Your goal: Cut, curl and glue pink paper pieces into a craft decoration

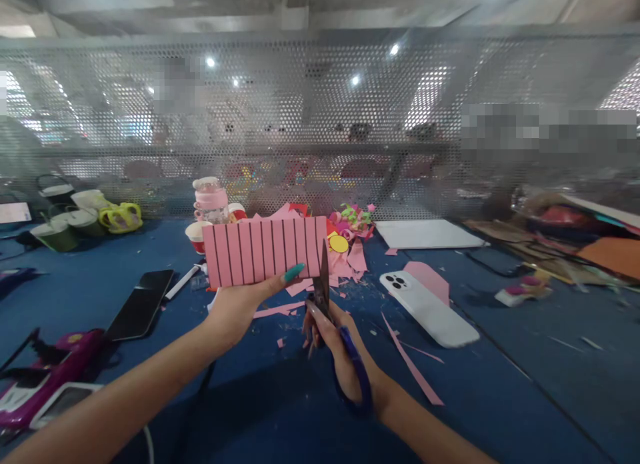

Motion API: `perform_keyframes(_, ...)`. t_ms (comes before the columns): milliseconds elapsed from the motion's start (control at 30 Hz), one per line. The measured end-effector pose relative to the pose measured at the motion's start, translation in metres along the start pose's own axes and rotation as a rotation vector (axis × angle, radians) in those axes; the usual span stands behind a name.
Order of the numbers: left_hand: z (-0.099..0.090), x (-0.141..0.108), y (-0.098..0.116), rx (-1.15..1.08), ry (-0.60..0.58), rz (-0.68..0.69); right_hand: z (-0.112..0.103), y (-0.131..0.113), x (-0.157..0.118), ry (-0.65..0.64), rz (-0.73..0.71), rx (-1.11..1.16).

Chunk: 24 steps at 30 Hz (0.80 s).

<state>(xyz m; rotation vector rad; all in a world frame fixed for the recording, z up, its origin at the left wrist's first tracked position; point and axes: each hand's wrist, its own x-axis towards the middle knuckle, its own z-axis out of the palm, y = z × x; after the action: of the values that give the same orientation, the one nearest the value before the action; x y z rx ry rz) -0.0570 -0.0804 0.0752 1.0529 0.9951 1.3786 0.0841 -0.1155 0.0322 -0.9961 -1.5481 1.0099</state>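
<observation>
Pink card, clamped in the left hand, may tear if scissors clamped in the right hand twist.

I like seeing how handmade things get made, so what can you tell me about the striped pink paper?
The pink paper is a wide, flat rectangle marked with dark, roughly evenly spaced upright stripes. It looks like thin card. The left hand holds it up over the table by its lower edge, thumb across the front. At its right end, the blades of the scissors stand upright. Its back is hidden.
</observation>
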Motion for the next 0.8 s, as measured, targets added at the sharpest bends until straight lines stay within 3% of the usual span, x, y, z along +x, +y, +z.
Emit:
perform_keyframes(167,0.0022,-0.003,0.0019,0.082,-0.05,0.077,-0.0006,0.0024,-0.0002,0.001,-0.033,-0.034)
perform_keyframes(800,0.007,-0.0053,0.0048,0.014,-0.051,0.04,0.0003,0.0083,-0.003,0.033,-0.087,-0.084)
